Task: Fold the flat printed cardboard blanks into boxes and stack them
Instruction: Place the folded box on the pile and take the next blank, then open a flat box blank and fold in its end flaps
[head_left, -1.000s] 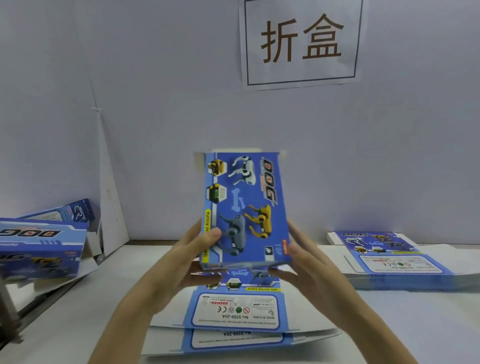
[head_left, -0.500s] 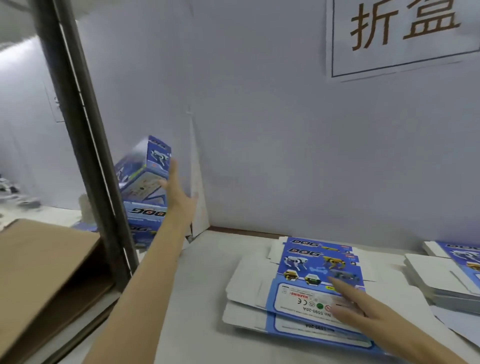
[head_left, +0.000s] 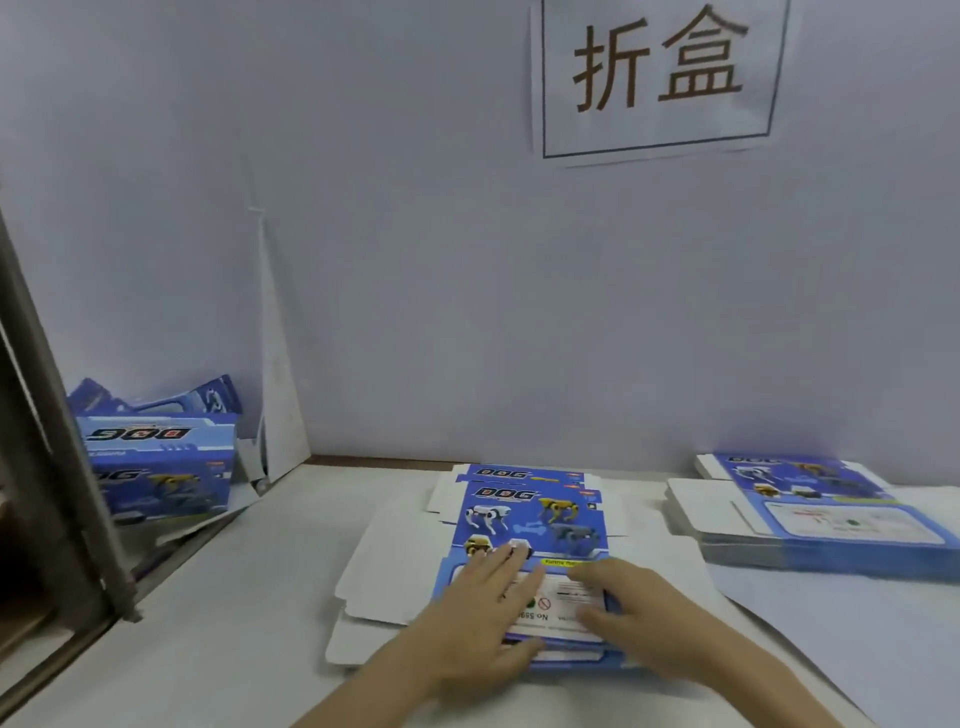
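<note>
Both hands down on the flat stuff, centre of the surface (head_left: 249, 623). Left hand (head_left: 483, 613) lies palm-down on the top blank (head_left: 530, 519), fingers (head_left: 498, 564) straight and spread, pressing the white label panel, nothing clenched. Thumb runs along the near edge; can't tell if it hooks under. Right hand (head_left: 644, 618) sits just beside it on the same panel, fingers (head_left: 597, 571) loosely bent, resting on the card, not wrapped round anything.

Top blank is printed side up w/ the robot dogs and "DOG" at the far end, flaps out flat. It lies on the centre pile (head_left: 363, 639), at least one more blank showing beneath, slightly offset.

Off to the right, well apart: the spare stack (head_left: 810, 525) of flat blanks, a thick one. Far left by the dark post (head_left: 57, 467): folded boxes (head_left: 161, 467) piled loosely, one tilted at the back. Sign (head_left: 660, 78) w/ two characters on the wall above.
</note>
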